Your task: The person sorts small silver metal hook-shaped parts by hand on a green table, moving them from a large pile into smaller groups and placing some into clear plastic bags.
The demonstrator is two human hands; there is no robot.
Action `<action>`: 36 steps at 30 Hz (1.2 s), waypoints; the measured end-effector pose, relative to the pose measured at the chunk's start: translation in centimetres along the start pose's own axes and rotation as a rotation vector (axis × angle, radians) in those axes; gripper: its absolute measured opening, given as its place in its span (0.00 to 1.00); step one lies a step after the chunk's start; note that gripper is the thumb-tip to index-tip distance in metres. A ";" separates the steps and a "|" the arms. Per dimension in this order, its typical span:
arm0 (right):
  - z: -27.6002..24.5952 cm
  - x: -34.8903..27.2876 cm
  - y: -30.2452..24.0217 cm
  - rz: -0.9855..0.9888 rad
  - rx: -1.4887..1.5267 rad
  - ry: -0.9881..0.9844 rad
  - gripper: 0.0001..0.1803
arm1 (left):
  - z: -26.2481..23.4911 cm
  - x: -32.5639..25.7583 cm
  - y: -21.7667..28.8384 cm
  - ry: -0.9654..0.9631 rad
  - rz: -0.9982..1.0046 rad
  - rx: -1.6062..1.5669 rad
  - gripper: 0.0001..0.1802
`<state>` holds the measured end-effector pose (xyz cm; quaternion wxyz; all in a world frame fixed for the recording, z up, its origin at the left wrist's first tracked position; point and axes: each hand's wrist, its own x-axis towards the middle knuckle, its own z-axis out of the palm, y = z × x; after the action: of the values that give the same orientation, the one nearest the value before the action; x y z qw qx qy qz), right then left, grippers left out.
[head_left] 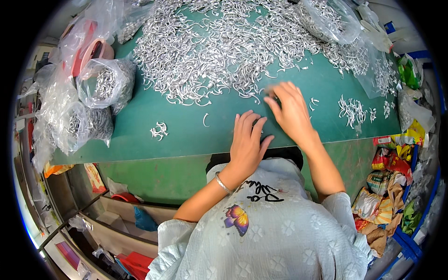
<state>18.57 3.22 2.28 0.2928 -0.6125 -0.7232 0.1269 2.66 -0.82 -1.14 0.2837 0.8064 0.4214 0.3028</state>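
Observation:
A broad heap of small curved silvery metal pieces (200, 56) covers the far part of the green table (172, 135). My left hand (247, 142) rests low over the table near its front edge, fingers bent forward and thumb apart. Whatever may lie under its fingertips is hidden. Farther forward, my right hand (290, 109) hovers beside the heap's near edge, with thumb and forefinger spread; its fingertips are smeared by motion. One loose curved piece (206, 120) lies left of my left hand, and a few loose pieces (313, 102) lie right of my right hand.
A small cluster (159, 131) of pieces lies at left, a larger one (352, 111) at right. Clear bags of metal pieces (109, 84) crowd the table's left side, near a pink tape dispenser (95, 53). Another plastic bag (333, 23) lies at far right. Colourful packages (378, 200) fill a blue rack.

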 end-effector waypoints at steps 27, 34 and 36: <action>0.6 -0.6 1.1 -0.033 -0.136 -0.044 0.05 | 0.0 0.2 -1.2 0.129 -0.020 -0.038 0.12; 0.1 -1.1 -0.1 -0.113 -0.155 -0.134 0.04 | -0.1 -0.2 -1.0 0.180 -0.051 -0.050 0.20; 0.1 -2.2 -0.9 -0.148 -0.047 -0.193 0.03 | 0.0 -0.3 -1.3 0.173 -0.060 -0.029 0.22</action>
<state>17.94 0.96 2.09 0.2161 -0.5491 -0.7939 0.1465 1.85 -0.42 -2.14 0.2670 0.7601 0.4637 0.3687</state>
